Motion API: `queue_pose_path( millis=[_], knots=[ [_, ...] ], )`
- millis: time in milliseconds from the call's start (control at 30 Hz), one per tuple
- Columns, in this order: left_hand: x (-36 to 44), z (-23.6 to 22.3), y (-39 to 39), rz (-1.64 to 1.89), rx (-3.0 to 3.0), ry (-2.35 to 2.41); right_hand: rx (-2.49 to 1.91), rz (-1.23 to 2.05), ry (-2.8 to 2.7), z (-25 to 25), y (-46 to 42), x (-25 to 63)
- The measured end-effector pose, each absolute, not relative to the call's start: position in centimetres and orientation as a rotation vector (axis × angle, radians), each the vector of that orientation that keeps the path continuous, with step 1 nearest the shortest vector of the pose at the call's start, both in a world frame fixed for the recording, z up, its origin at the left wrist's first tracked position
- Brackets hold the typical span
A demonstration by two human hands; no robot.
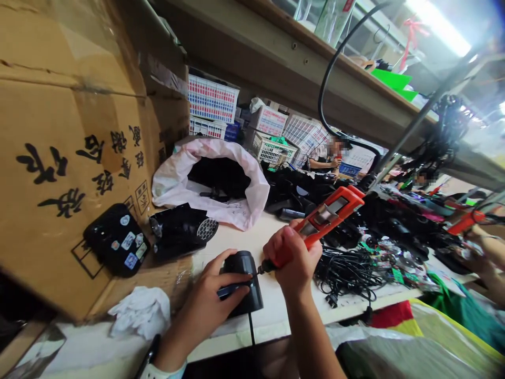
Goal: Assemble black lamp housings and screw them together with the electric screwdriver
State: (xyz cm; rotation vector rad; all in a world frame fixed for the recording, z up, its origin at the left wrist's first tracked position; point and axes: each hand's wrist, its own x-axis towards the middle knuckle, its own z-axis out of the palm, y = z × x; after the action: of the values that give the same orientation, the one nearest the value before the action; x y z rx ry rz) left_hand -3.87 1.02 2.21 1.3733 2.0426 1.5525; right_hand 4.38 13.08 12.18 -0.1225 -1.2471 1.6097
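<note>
Black plastic housing [255,298], beneath left hand [221,289], whose fingers grip it: probably light, stiff, slippery; best held by curved sides. Orange driver [330,209]: clenched in right hand [293,255].

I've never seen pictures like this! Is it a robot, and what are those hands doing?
No robot here, just a person's two bare hands. There's only one picture, taken by a camera worn on the head, looking forward and down. That's why the arms come in from the bottom.

The right hand grips an orange tool, which looks like a powered screwdriver. Its thin tip points at a black part, which the left hand holds on the white table.

Also on the table are a pile of black cables and an open pale bag with dark things inside. A big cardboard box stands at the left.
</note>
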Motion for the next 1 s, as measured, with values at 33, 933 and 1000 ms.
queue_pose_path(
  millis=[33, 933, 1000],
  knots=[
    [-3.9, 2.2, 1.0, 1.552, 1.373, 2.047, -0.121, 1.608, -1.244, 12.1, 13.1, 4.4],
    [-4.2, 1.8, 0.8, 1.597, 1.344, 1.986, 0.061, 1.735, -1.393, 11.4, 11.7, 3.7],
    [-4.1, 1.9, 0.7, 1.592, 1.324, 1.979, 0.033, 1.743, -1.429, 11.4, 11.7, 3.4]
  ],
)
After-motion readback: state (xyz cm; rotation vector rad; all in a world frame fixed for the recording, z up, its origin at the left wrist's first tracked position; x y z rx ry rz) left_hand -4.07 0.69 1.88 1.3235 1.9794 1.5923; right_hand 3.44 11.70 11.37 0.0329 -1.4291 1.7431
